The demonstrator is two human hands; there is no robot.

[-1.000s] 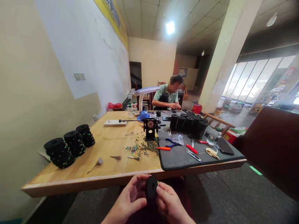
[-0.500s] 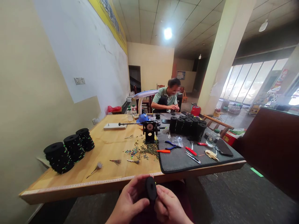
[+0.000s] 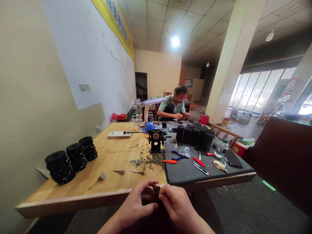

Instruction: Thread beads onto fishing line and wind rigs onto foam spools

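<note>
Just in front of the table's near edge, my left hand curls its thumb and fingers around a small black foam spool, seen nearly edge-on. My right hand is closed against the spool's right side, thumb and fingers pinched together. Whatever lies in that pinch is hidden. Beyond my hands, a pile of small brass-coloured pieces and some coloured beads lie on the wood, beside a black crank device with a dial.
Three black foam rolls stand at left; several more stand on the grey mat. Blue-handled pliers, tweezers, an orange-handled tool and a bottle lie around. A co-worker sits opposite.
The spool has turned from showing its flat face to nearly edge-on. My right hand has risen and rolled over beside it. The co-worker's hands have moved apart.
</note>
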